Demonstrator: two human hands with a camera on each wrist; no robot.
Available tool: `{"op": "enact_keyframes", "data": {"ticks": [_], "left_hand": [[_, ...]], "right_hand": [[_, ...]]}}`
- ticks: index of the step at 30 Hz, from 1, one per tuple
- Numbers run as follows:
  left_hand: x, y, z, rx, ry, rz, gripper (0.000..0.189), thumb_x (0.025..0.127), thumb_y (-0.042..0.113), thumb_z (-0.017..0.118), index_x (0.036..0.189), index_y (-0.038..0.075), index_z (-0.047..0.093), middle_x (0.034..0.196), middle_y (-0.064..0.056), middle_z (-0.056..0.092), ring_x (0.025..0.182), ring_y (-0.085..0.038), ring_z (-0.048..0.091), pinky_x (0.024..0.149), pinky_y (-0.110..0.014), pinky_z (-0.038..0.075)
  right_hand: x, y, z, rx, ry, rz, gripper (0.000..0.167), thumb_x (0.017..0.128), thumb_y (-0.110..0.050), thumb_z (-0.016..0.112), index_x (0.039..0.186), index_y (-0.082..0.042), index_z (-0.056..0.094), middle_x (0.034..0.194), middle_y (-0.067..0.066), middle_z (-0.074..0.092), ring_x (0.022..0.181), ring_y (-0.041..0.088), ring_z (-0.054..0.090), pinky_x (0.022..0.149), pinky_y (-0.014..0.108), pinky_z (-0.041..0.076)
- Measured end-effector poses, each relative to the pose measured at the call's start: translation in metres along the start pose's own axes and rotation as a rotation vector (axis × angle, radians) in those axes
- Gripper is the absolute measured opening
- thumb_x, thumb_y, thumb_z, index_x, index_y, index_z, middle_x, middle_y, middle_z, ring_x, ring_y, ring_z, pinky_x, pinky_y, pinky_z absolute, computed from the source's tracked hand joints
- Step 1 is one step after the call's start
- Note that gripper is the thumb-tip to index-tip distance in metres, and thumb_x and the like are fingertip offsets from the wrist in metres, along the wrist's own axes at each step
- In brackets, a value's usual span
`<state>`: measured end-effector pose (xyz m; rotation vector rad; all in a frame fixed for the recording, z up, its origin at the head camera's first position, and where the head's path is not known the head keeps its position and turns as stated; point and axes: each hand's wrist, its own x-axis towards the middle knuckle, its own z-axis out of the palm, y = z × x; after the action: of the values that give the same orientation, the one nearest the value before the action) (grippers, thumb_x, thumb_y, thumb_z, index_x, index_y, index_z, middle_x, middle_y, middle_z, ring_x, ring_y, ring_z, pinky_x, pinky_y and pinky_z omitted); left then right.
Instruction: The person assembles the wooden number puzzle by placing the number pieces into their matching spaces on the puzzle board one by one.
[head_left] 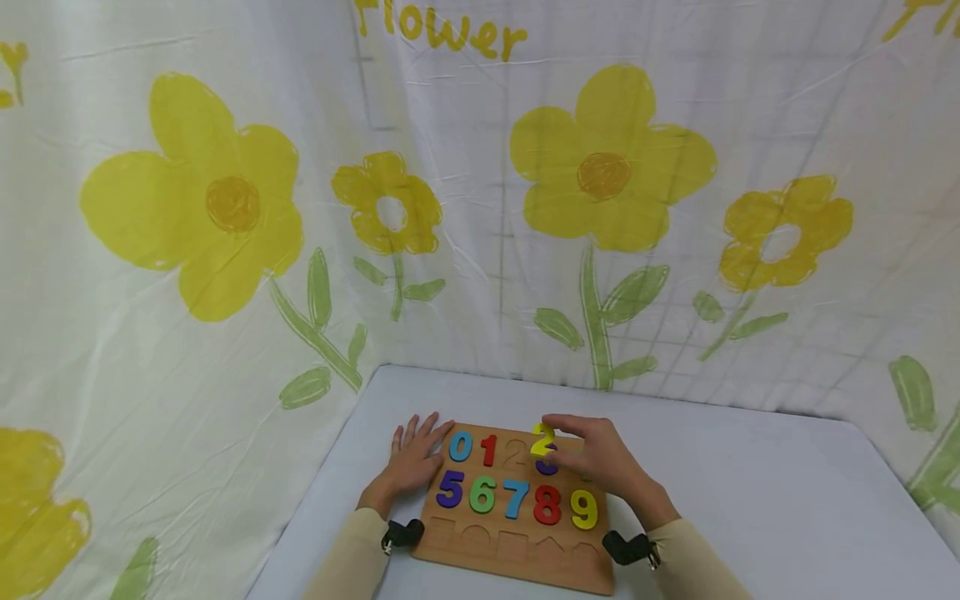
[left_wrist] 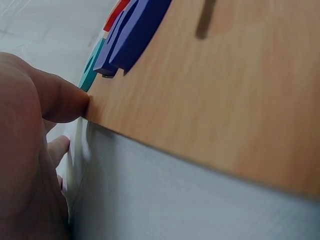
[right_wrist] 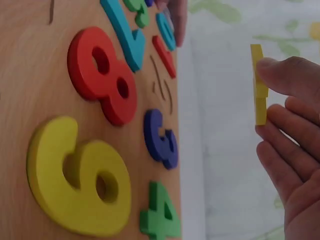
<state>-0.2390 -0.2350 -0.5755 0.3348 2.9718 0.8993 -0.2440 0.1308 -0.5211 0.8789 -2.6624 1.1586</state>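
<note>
A wooden number puzzle board (head_left: 480, 560) lies on the table with coloured digits in it. My right hand (head_left: 600, 454) pinches a yellow number 2 (head_left: 543, 442) between thumb and fingers, raised over the board's far edge near the purple 3 (right_wrist: 161, 145). In the right wrist view the yellow piece is seen edge-on. The outlined 2 recess (head_left: 515, 452) shows bare wood. At the board's left side, my left hand (head_left: 411, 458) rests with fingers extended, its thumb (left_wrist: 65, 100) touching the board's edge close to the blue 0 (head_left: 461, 447).
Red 1 (head_left: 489, 451), purple 5 (head_left: 450, 489), green 6 (head_left: 482, 495), blue 7 (head_left: 516, 498), red 8 (head_left: 547, 505) and yellow 9 (head_left: 584, 509) sit in the board. A flowered curtain (head_left: 465, 333) hangs behind the white table (head_left: 750, 500).
</note>
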Motion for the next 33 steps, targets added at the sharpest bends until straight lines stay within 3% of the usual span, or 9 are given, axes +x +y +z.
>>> {"op": "enact_keyframes", "data": {"ticks": [8, 11, 15, 18, 26, 33], "left_hand": [[0.001, -0.002, 0.002, 0.003, -0.006, -0.005, 0.061, 0.102, 0.014, 0.054, 0.164, 0.011, 0.051, 0.177, -0.025, 0.032, 0.166, -0.057, 0.011, 0.13, -0.076, 0.0], [0.001, -0.002, 0.002, 0.001, -0.005, -0.005, 0.061, 0.102, 0.014, 0.054, 0.163, 0.011, 0.052, 0.177, -0.024, 0.032, 0.166, -0.057, 0.012, 0.13, -0.076, 0.001], [0.001, -0.003, 0.003, -0.004, -0.008, -0.009, 0.062, 0.102, 0.014, 0.054, 0.163, 0.012, 0.052, 0.178, -0.024, 0.031, 0.166, -0.056, 0.011, 0.13, -0.076, 0.0], [0.001, -0.004, 0.003, -0.003, -0.01, -0.01, 0.062, 0.102, 0.014, 0.054, 0.164, 0.012, 0.051, 0.178, -0.024, 0.031, 0.166, -0.056, 0.011, 0.13, -0.076, 0.0], [0.001, -0.003, 0.003, -0.006, -0.007, -0.008, 0.062, 0.102, 0.013, 0.054, 0.163, 0.011, 0.052, 0.177, -0.024, 0.032, 0.166, -0.057, 0.011, 0.13, -0.076, 0.0], [0.001, -0.002, 0.002, 0.008, -0.004, -0.015, 0.061, 0.103, 0.014, 0.054, 0.164, 0.011, 0.051, 0.177, -0.024, 0.032, 0.166, -0.056, 0.011, 0.13, -0.076, 0.001]], "right_hand": [[0.009, -0.007, 0.03, -0.008, -0.027, 0.057, 0.052, 0.093, -0.024, 0.088, 0.143, -0.016, 0.074, 0.141, 0.001, 0.077, 0.132, 0.028, 0.072, 0.108, 0.054, 0.059], [0.011, -0.006, 0.039, -0.006, -0.034, 0.063, 0.053, 0.093, -0.023, 0.088, 0.143, -0.016, 0.074, 0.141, 0.003, 0.076, 0.128, 0.029, 0.073, 0.102, 0.052, 0.062], [0.016, -0.004, 0.047, -0.004, -0.064, 0.081, 0.055, 0.093, -0.023, 0.088, 0.144, -0.014, 0.073, 0.142, 0.005, 0.076, 0.11, 0.024, 0.074, 0.09, 0.04, 0.065], [0.019, -0.002, 0.051, -0.005, -0.092, 0.106, 0.055, 0.093, -0.024, 0.087, 0.145, -0.012, 0.072, 0.142, 0.004, 0.075, 0.105, 0.018, 0.07, 0.089, 0.034, 0.063], [0.023, 0.004, 0.06, -0.001, -0.134, 0.107, 0.054, 0.095, -0.022, 0.085, 0.145, -0.009, 0.071, 0.138, 0.004, 0.076, 0.109, 0.015, 0.068, 0.096, 0.041, 0.062], [0.026, 0.006, 0.068, -0.045, -0.154, 0.11, 0.054, 0.094, -0.019, 0.085, 0.145, -0.006, 0.071, 0.125, 0.001, 0.078, 0.093, 0.012, 0.062, 0.084, 0.03, 0.059]]}}
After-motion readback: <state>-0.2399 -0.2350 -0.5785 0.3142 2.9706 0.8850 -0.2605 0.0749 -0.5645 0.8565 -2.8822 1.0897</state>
